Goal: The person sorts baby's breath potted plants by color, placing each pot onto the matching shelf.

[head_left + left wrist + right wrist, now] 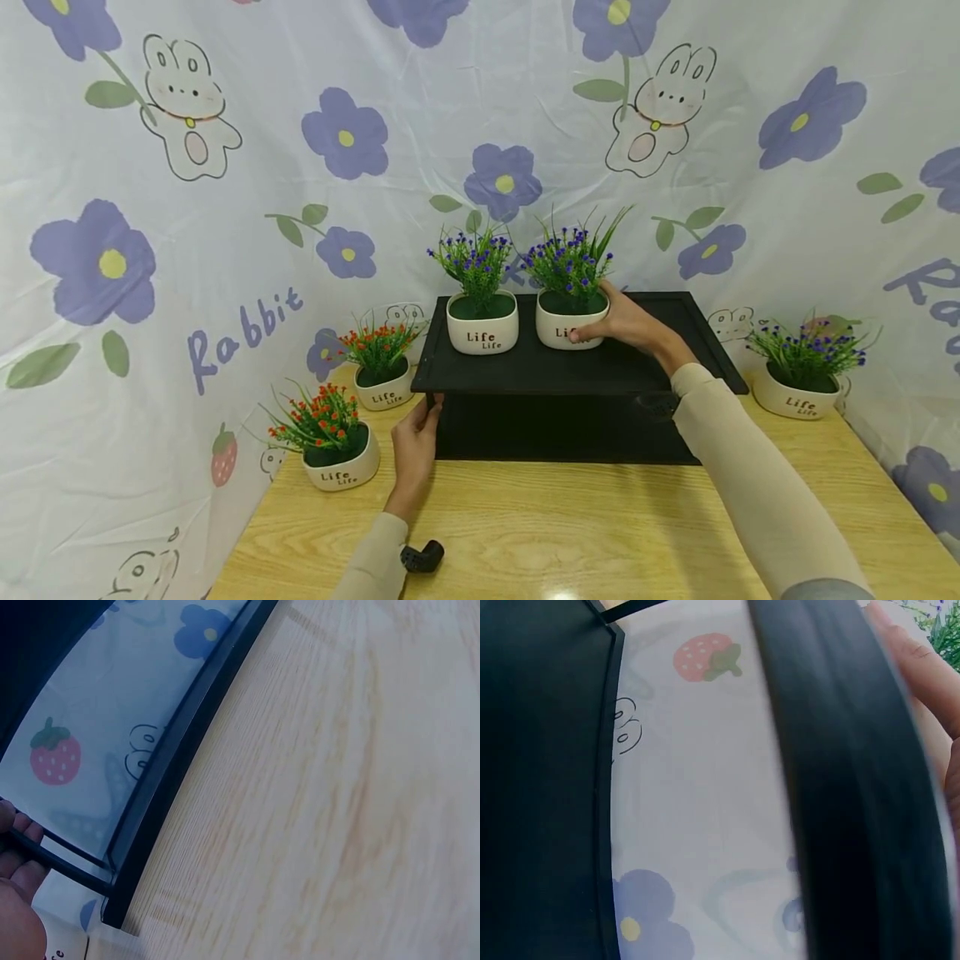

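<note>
A black two-tier shelf (517,373) stands on the wooden table. My right hand (637,323) grips a white "Life" pot (553,333) of purple flowers on the top tier, thumb across its front and fingers around its right side. Just left of it, a second white pot (482,337) with purple flowers sits on the same tier. My left hand (414,446) holds the shelf's front left post; in the left wrist view its fingers curl round this thin black post (71,871). The shelf edge (855,780) covers part of the right hand in the right wrist view.
Two white pots with orange-red flowers, one in front (341,472) and one behind (384,392), stand left of the shelf. Another purple-flowered pot (795,393) is at the right. A small black object (423,557) shows beside the left sleeve. A patterned cloth (420,100) hangs behind the table.
</note>
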Tool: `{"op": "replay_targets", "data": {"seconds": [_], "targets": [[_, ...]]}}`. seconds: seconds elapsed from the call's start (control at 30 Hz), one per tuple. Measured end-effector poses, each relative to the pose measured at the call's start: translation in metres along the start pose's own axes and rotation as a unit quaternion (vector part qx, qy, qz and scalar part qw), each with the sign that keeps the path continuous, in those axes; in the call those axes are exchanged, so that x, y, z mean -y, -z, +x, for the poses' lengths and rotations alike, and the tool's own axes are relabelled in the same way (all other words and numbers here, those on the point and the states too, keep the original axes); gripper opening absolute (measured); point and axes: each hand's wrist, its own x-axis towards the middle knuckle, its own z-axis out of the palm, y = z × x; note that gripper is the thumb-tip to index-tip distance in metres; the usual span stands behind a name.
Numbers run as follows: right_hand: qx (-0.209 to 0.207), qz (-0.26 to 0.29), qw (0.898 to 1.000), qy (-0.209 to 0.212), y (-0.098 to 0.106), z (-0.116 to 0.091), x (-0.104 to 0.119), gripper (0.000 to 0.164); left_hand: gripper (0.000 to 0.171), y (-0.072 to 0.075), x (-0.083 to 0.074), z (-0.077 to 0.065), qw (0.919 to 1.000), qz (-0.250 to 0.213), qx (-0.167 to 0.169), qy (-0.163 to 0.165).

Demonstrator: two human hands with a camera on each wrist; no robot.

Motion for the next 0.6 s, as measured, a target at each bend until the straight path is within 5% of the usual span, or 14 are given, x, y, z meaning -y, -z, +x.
{"op": "replay_targets", "data": {"seconds": [0.37, 0.6], "targets": [[-0.001, 0.009, 0.998, 0.061, 0.028, -0.019, 0.006, 0.106, 0.027, 0.000, 0.000, 0.001, 1.0000, 0.000, 0.000, -0.002], [-0.050, -0.002, 0.993, 0.104, 0.051, -0.044, 0.003, 0.073, 0.026, 0.000, -0.002, 0.000, 1.0000, 0.001, -0.002, 0.003]]}}
